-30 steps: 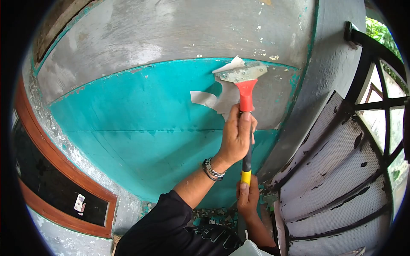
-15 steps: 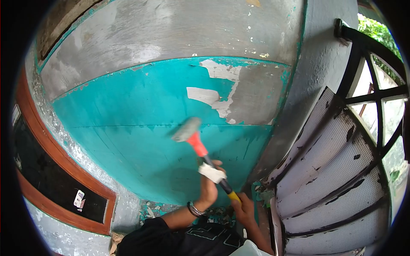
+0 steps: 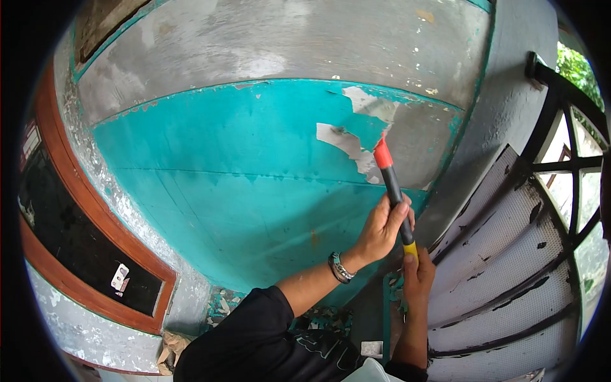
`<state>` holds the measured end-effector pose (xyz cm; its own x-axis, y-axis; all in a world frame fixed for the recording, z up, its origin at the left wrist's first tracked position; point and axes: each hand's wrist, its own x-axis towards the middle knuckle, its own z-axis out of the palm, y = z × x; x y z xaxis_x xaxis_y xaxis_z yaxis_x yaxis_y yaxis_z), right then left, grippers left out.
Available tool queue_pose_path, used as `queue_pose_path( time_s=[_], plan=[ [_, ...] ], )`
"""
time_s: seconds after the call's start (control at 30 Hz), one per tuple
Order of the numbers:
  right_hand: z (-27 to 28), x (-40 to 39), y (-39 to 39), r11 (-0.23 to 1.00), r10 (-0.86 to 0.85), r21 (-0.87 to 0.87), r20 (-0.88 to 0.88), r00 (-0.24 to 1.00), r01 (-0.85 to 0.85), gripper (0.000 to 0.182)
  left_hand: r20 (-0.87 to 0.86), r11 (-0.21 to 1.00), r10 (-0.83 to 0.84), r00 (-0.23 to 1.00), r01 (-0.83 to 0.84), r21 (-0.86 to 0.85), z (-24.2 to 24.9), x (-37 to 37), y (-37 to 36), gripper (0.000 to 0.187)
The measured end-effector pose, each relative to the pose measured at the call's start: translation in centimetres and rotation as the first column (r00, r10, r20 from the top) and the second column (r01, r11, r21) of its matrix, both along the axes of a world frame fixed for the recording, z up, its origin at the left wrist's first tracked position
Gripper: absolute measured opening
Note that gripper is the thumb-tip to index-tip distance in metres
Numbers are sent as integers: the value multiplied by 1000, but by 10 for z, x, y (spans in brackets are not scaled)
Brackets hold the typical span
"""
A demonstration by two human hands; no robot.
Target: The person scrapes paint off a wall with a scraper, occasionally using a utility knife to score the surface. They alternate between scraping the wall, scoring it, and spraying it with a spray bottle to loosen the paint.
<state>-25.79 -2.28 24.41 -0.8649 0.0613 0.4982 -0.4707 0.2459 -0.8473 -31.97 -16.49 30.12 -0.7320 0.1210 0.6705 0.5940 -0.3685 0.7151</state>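
A long-handled scraper (image 3: pixel 396 186) with a red neck, black shaft and yellow end slants up toward the wall. Its blade is seen nearly edge-on, close to the bare grey patch (image 3: pixel 417 143). Midway along the black shaft, my left hand (image 3: pixel 384 226) is wrapped round it; bracelets circle that wrist. Lower down, my right hand (image 3: pixel 418 275) grips the yellow end. Turquoise paint (image 3: pixel 248 140) covers the wall panel in front of me, with pale, ragged-edged patches (image 3: pixel 347 141) at its upper right.
On the right stands a metal gate (image 3: pixel 503 254) with black bars and worn panels. A brown-framed dark window or door panel (image 3: pixel 83 235) is at left. Paint chips (image 3: pixel 223 302) litter the foot of the wall, near crumpled brown paper (image 3: pixel 170 350).
Both hands and the scraper have moved up and right in view, from the turquoise area to the bare patch. The pale scrap by my left hand is no longer there. The camera view has shifted.
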Motion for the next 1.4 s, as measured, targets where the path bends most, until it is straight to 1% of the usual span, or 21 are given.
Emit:
queue_pose_path(
  time_s=[0.03,0.1,0.2,0.23,0.3,0.33,0.4,0.5,0.53,0.57,0.63,0.67,0.7,0.73,0.83,0.93,1.03,1.07,1.17,1.2,1.4],
  plan=[
    [17,-1,-4,1000,6,5,-3,1000,-6,21,-3,1000,6,1000,-6,5,9,0,-5,28],
    [58,3,-17,979,-15,200,-128,992,41,19,-20,993,12,1000,-9,119,24,2,-16,29],
    [89,-11,-45,977,101,202,-182,978,-64,18,-80,958,174,982,-150,243,45,-1,-44,31],
    [105,-10,-63,957,108,283,-180,978,-53,20,-24,917,291,956,-272,291,47,-1,-60,35],
    [99,-26,-103,910,201,415,-399,895,-20,26,128,793,282,951,-307,527,45,6,-100,34],
    [99,-17,-119,845,235,535,-319,918,-30,25,178,703,274,945,-323,634,28,8,-119,35],
    [79,-8,-135,767,288,638,-239,927,-73,27,255,671,333,908,-418,612,-17,26,-129,53],
    [25,5,-113,872,284,468,-245,927,-143,32,467,785,-56,883,-250,567,-112,62,-99,78],
    [3,10,-100,929,268,317,-226,937,-189,32,576,863,-92,812,-224,453,-140,72,-85,82],
    [-20,18,-85,961,258,154,-199,945,-229,32,637,913,-216,740,-79,401,-158,84,-74,84],
    [-60,33,-51,989,125,95,-161,979,-111,30,684,954,-219,696,5,300,-155,88,-63,76],
    [-64,40,-40,989,124,94,-157,980,-111,30,603,994,-93,792,36,105,-138,82,-60,72],
    [-65,47,-32,978,149,-144,-21,989,-151,31,485,994,17,875,37,-100,-118,74,-57,67],
    [-65,51,-30,913,201,-381,105,974,-147,31,377,990,37,926,18,-141,-96,64,-54,61],
    [-63,35,-42,863,191,-483,38,981,-149,30,91,967,127,988,-103,-233,-31,29,-28,53],
    [-45,16,-59,942,87,-324,-16,996,-87,28,-72,946,242,968,-251,-205,11,1,-4,43],
    [-14,1,-72,985,-14,-173,-94,995,-3,26,45,974,196,980,-189,-128,41,-8,-3,33],
    [-10,-1,-75,985,16,-171,-87,996,-30,26,-37,965,254,966,-256,-56,43,-16,0,21],
    [-27,10,-76,965,178,-198,15,984,-172,27,-27,956,240,970,-241,-166,18,-10,-11,19],
    [-34,13,-78,949,254,-207,54,966,-238,28,66,969,182,981,-167,-183,16,-2,-16,20],
    [-5,20,-91,904,392,-251,165,905,-346,24,63,974,132,989,-118,-195,30,-1,-34,22]
  ],
)
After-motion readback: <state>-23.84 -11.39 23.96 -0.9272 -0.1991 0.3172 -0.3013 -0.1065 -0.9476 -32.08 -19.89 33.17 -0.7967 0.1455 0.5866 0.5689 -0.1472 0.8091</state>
